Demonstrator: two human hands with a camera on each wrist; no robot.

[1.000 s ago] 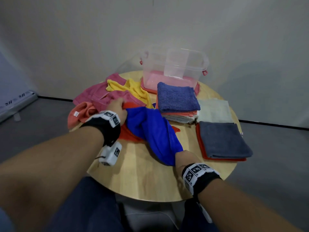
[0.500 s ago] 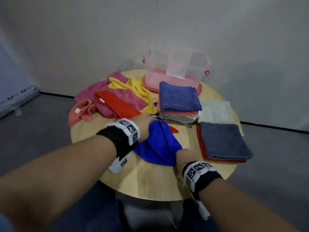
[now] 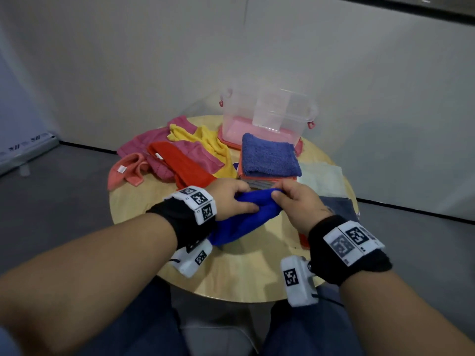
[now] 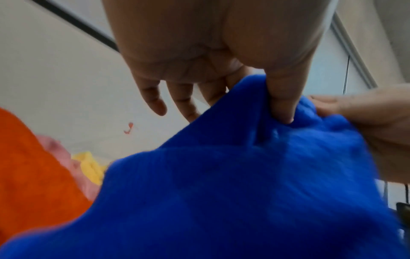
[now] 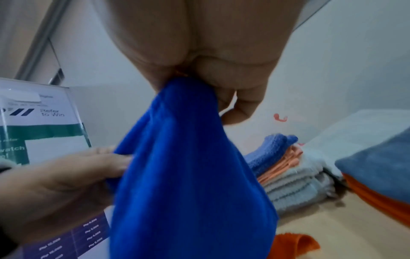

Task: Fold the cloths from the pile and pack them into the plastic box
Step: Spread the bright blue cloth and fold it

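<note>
We see the left hand [image 3: 232, 199] and right hand [image 3: 299, 205] both pinching the royal-blue cloth [image 3: 246, 218] in their fingers above the worktop [image 3: 239, 273]; plastic box [image 3: 267, 116] at twelve o'clock.

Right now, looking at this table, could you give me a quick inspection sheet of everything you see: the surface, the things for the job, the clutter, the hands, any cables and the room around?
Surface: round wooden table, bare wood near the person.
Job's things: clear plastic box at the far edge, lid off; unfolded pile of pink, yellow and red cloths at the left; folded stack topped by a purple-blue cloth; grey folded cloth at the right; blue cloth lifted off the table.
Clutter: nothing seen.
Hands: left hand and right hand each pinch the blue cloth's upper edge, close together.
Cables: nothing seen for certain.
Surroundings: plain pale walls, grey floor, a printed sign.
</note>
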